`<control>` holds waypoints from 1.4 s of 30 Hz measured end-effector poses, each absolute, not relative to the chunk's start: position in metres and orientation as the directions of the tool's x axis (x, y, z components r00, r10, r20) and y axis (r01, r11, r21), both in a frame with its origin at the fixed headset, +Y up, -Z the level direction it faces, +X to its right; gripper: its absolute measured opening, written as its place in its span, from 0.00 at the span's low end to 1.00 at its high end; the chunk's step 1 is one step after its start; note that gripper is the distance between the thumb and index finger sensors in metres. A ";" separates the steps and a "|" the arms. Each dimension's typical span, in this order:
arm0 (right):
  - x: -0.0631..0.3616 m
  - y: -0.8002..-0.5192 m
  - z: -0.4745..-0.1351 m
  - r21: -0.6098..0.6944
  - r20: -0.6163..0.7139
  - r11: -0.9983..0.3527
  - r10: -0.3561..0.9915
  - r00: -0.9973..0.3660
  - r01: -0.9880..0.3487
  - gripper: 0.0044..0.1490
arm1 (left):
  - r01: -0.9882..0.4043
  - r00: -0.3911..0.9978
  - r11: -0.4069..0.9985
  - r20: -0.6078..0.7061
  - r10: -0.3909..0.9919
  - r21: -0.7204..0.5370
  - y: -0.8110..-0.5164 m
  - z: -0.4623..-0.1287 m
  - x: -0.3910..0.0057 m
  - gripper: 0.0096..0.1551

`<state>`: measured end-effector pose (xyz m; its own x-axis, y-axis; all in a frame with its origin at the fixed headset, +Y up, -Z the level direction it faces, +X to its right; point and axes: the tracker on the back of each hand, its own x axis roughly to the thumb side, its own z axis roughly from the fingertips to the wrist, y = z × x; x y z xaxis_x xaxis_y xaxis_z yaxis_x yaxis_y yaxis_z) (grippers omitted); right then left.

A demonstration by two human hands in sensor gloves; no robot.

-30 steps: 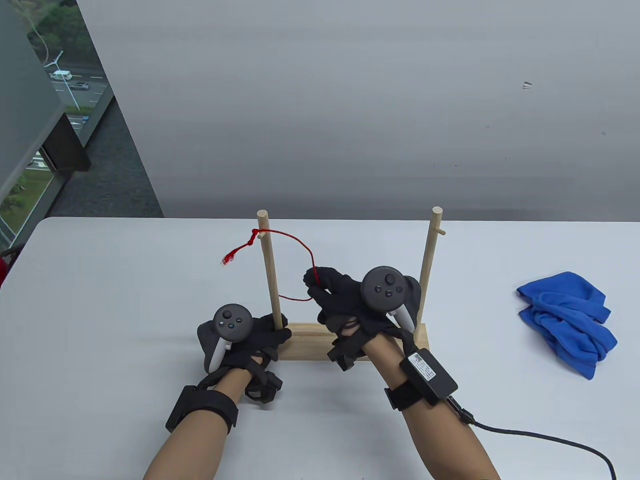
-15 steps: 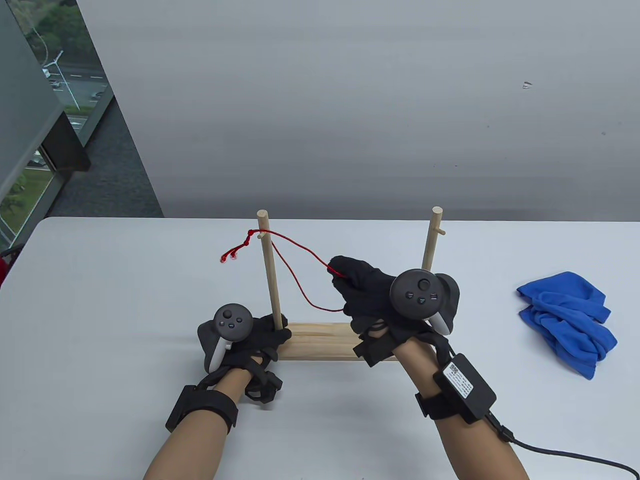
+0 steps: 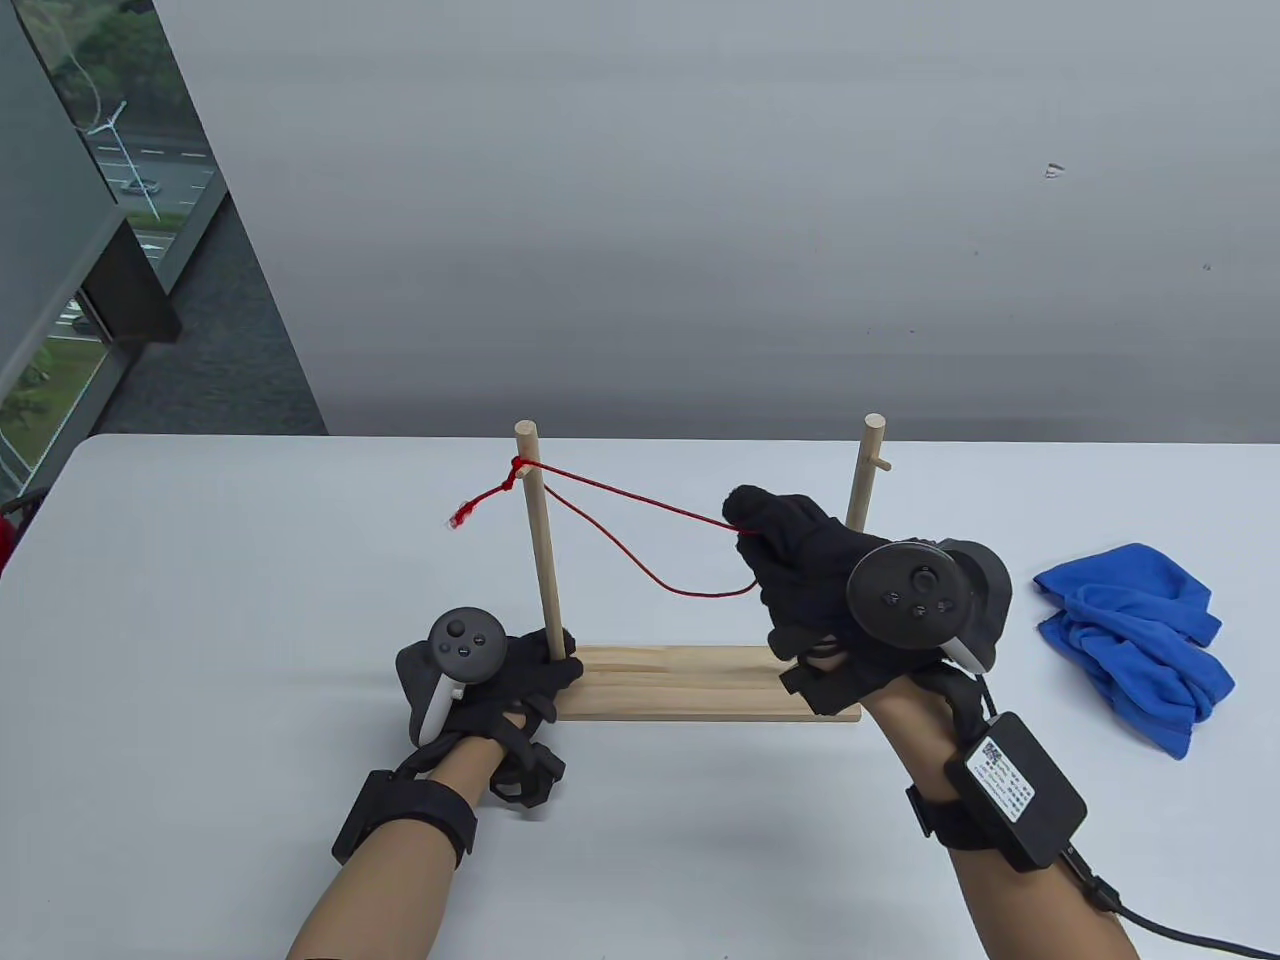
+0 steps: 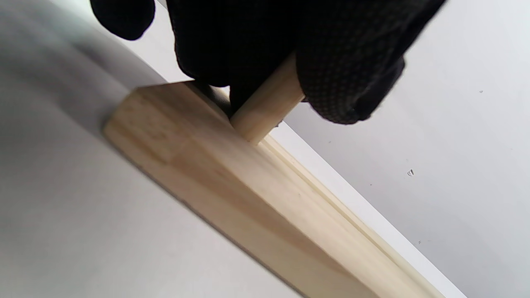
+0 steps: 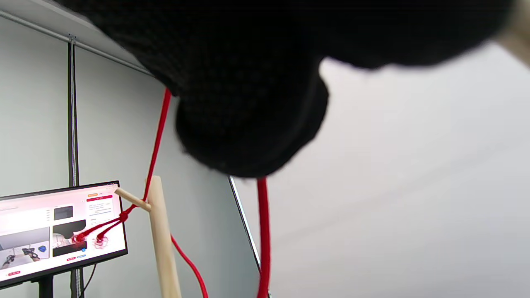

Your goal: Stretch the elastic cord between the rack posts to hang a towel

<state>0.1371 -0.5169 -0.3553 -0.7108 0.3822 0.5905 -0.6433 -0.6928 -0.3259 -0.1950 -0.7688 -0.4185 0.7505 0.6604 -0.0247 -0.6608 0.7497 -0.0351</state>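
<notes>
The left hand [image 3: 500, 680] grips the left post [image 3: 537, 540] near the base [image 3: 690, 685]; the right hand [image 3: 810, 580] pinches the red cord [image 3: 640, 500] beside the right post [image 3: 862, 470]; the towel [image 3: 1135, 640] lies right of the base.

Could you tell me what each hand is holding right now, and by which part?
The left hand grips the left post at its foot, just above the wooden base. The right hand pinches the red elastic cord partway along its looped length.

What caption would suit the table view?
Right hand pulls red cord from left post toward right post.
</notes>
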 end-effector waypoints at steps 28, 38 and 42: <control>0.201 -0.447 -0.360 -0.560 0.448 -0.657 0.271 -0.852 -0.504 0.26 | -0.649 0.761 0.760 -0.051 0.647 -0.034 -0.769 -0.418 -0.195 0.25; 0.216 -0.446 -0.392 -0.590 0.386 -0.645 0.303 -0.871 -0.486 0.27 | -0.650 0.760 0.759 -0.059 0.648 -0.031 -0.769 -0.418 -0.195 0.25; 0.219 -0.449 -0.403 -0.606 0.359 -0.650 0.291 -0.887 -0.459 0.27 | -0.649 0.760 0.760 -0.062 0.647 -0.035 -0.769 -0.418 -0.195 0.25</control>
<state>0.2187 -0.4495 -0.4029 -0.8868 0.2908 0.3591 -0.4586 -0.6495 -0.6065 -0.1948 -0.7693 -0.4175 0.7601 0.6468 -0.0619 -0.6493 0.7597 -0.0347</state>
